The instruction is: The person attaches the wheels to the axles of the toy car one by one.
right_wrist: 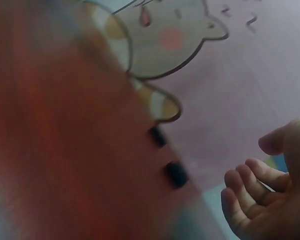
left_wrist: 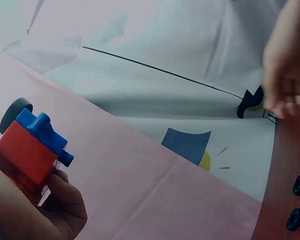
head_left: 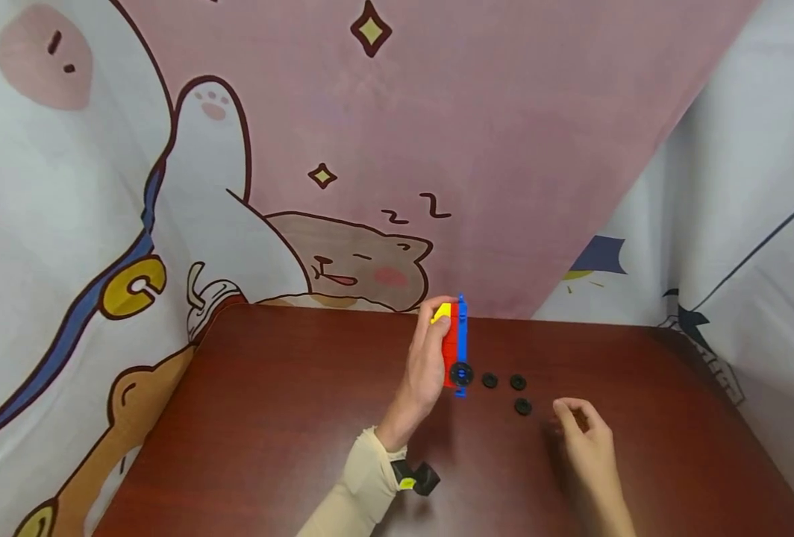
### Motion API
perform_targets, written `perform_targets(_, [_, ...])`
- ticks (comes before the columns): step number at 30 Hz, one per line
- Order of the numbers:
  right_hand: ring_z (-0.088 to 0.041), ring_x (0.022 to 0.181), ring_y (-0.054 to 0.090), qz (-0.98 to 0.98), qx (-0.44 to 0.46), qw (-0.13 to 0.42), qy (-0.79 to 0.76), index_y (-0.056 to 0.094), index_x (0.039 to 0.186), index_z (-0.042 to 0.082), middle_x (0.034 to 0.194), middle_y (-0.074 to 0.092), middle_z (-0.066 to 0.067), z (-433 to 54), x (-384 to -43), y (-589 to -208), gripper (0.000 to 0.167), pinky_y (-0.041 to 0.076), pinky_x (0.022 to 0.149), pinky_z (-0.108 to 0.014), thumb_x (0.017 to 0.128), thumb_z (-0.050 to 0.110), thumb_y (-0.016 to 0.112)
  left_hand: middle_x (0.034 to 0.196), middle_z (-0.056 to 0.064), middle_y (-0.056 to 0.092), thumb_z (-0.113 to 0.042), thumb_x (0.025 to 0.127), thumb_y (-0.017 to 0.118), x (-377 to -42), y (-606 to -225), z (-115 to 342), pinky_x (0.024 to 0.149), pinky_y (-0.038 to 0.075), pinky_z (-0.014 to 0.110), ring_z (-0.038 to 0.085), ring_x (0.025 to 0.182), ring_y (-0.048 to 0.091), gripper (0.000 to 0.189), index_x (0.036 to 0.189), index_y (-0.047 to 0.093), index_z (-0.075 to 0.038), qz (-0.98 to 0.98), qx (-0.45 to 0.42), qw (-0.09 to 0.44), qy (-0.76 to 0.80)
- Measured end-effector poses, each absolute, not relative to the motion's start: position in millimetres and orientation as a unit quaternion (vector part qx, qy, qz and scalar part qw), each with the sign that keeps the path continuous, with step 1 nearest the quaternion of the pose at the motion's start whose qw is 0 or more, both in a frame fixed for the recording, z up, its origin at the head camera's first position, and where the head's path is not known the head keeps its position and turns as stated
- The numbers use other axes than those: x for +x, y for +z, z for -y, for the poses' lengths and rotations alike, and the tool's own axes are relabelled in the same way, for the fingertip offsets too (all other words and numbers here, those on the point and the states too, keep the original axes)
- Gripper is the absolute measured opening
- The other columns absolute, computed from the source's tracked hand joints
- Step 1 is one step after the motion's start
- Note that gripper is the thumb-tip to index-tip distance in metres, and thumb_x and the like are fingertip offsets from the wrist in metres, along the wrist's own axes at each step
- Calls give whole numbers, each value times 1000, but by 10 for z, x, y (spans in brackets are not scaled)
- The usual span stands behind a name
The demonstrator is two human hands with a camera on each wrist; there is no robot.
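Observation:
My left hand grips a toy vehicle with a red body, blue chassis and yellow front part, held on end above the table. One black wheel sits on the blue chassis at its lower end. In the left wrist view the red end of the vehicle faces the camera, and fingers wrap beneath it. To the right lie three loose black wheels on the tabletop. My right hand hovers right of them, fingers loosely bent, and the right wrist view shows nothing in it.
The dark reddish-brown table ends at the back against a pink and white cartoon-printed cloth. More of this cloth hangs along the left and right sides. A black device is strapped to my left wrist over a cream sleeve.

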State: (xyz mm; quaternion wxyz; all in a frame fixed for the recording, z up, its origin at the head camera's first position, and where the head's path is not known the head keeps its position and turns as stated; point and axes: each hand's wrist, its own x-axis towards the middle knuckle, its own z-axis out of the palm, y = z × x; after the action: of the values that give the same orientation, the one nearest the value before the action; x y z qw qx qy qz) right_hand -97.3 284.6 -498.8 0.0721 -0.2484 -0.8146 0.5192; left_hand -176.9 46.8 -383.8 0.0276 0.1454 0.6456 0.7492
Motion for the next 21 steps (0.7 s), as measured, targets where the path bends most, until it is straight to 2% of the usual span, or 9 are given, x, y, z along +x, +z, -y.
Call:
perform_targets(6, [2,78,58,825,-272,77,489,61,116,7,94,68,3,-2879,-886,-5293,38,48,67,-17,97,40,62,110,15,50,-27,104,33,-1764,-3834,-448,70,45,30,20,87,49,37,137,47,-24,-662,150,32,734])
perform_targets(12, [0,71,52,874,-225,109,417,63,112,6,98,69,-8,-2807,-958,-5412,35,44,58,-20,94,35,69,108,15,51,-27,104,33,-1760,-3812,-419,69,45,29,20,84,49,37,137,49,-23,-659,148,26,737])
perform_targets(16, [-2,76,52,888,-209,141,385,64,112,6,100,68,-9,-2759,-1029,-5472,37,41,63,-17,90,35,73,107,15,51,-27,103,33,-1760,-3803,-418,69,44,29,20,83,49,38,137,50,-22,-653,148,29,742])
perform_targets(18, [-7,81,55,891,-206,160,371,64,113,6,102,67,-10,-2731,-1057,-5507,40,41,67,-17,88,35,75,108,16,51,-27,104,33,-1760,-3804,-422,70,43,30,20,84,49,38,137,50,-20,-650,152,34,744])
perform_targets(21, [-21,89,57,897,-189,181,357,63,117,1,105,65,-15,-2682,-1095,-5551,46,42,76,-26,86,32,77,108,16,51,-26,103,33,-1760,-3808,-421,71,42,29,20,85,48,38,137,50,-18,-647,155,35,745])
